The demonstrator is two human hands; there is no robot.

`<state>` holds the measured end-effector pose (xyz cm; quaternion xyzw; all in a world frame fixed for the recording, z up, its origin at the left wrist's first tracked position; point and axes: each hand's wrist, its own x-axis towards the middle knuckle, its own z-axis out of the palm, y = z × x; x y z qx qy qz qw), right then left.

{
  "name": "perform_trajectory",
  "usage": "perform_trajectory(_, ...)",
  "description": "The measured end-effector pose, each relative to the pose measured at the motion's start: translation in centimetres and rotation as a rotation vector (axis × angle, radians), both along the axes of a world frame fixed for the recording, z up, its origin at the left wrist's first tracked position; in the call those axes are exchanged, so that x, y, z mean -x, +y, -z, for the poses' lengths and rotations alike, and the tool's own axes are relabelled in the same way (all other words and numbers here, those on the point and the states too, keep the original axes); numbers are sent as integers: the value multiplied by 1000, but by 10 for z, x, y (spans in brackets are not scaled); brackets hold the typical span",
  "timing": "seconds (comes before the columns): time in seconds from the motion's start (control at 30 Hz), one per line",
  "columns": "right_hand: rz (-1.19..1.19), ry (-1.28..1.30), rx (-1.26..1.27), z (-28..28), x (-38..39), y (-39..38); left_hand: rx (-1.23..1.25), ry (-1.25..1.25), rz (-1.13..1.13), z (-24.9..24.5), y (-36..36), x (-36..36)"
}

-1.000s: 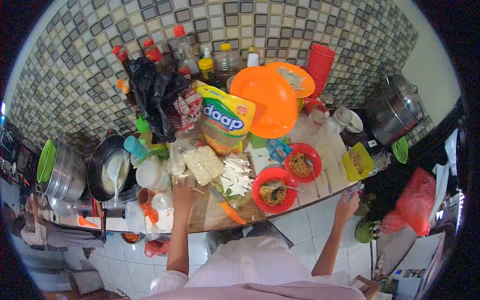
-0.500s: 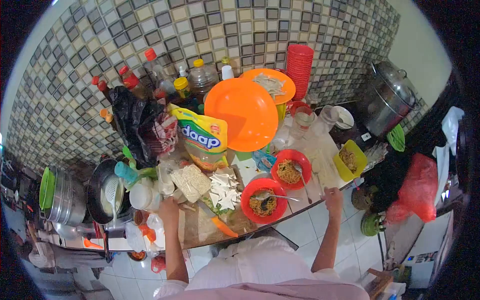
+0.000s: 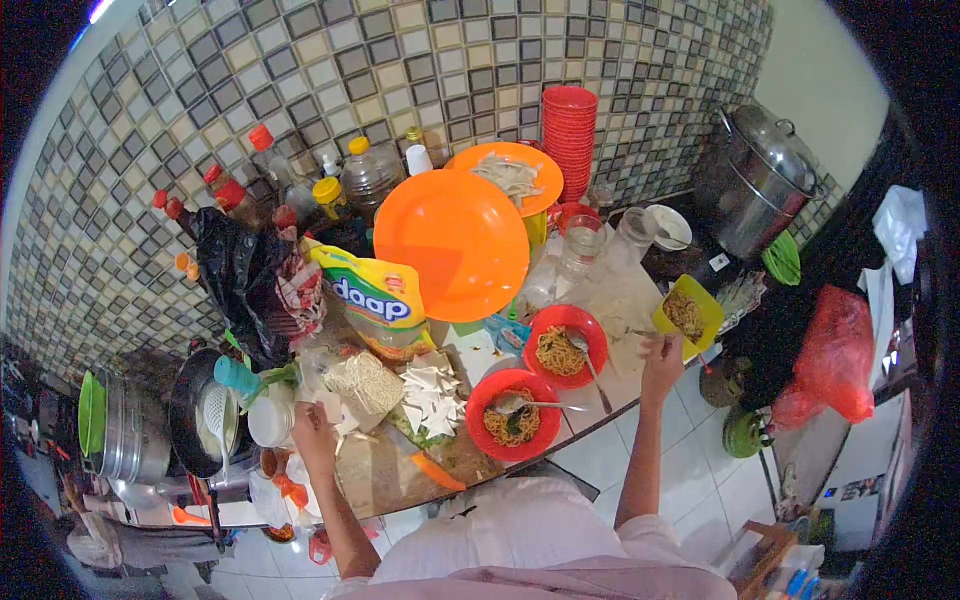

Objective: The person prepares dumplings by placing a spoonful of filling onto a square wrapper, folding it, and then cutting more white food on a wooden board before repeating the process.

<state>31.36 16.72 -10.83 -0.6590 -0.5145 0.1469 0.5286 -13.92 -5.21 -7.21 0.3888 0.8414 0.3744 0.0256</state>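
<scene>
My left hand (image 3: 314,432) is closed at the left of the cutting board (image 3: 385,472), beside a white lidded jar (image 3: 270,420) and a clear plastic bag; what it holds is too small to tell. My right hand (image 3: 660,362) is pinched closed just left of a yellow-green bowl of noodles (image 3: 708,335); anything in its fingers is unclear. Between my hands, two red bowls (image 3: 545,440) (image 3: 598,350) hold noodles and spoons. White triangular pieces (image 3: 432,396), a dried noodle block (image 3: 365,388) and an orange-handled knife (image 3: 438,472) lie on or by the board.
Orange plates (image 3: 450,240), a yellow pouch (image 3: 375,305), bottles and stacked red cups (image 3: 569,145) stand at the back. A black pan (image 3: 190,430) is at left. A large steel pot (image 3: 755,185) stands at right, with a red bag (image 3: 835,360) beyond it.
The view has shifted. My right hand has moved up and closer to the yellow-green bowl. My left hand has moved slightly down and left, staying by the jar and plastic.
</scene>
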Motion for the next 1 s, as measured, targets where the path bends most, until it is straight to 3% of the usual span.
perform_trajectory(0.07, -12, 114, -84, 14, 2, 21, -261, -351, 17, 7, 2, -3)
perform_trajectory(0.1, -3, -9, -164, 27, -1, 34, -262, -349, 19, 4, 5, -10)
perform_trajectory(0.17, 9, -131, -244, 32, 1, 45, -546, -772, 41, -11, 9, -31)
perform_trajectory(0.27, 4, -147, -170, 30, 9, 53, -533, -955, 5, -30, 9, -56)
perform_trajectory(0.33, -66, -128, -301, 31, 15, 56, -523, -1020, -19, -28, 8, -61)
perform_trajectory(0.47, -23, 128, -195, 23, 23, 54, -488, -1187, 61, -26, 2, -59)
perform_trajectory(0.57, 15, 218, -274, 25, 20, 55, -540, -1232, 45, -32, 3, -65)
perform_trajectory(0.63, 21, 515, -224, 19, 21, 50, -523, -1243, 73, -32, 3, -64)
perform_trajectory(0.77, 10, 471, -196, 37, 6, 47, -588, -1257, 131, -28, 8, -70)
perform_trajectory(1.0, 45, 951, -219, 40, -4, 31, -668, -1322, 157, -23, 15, -86)
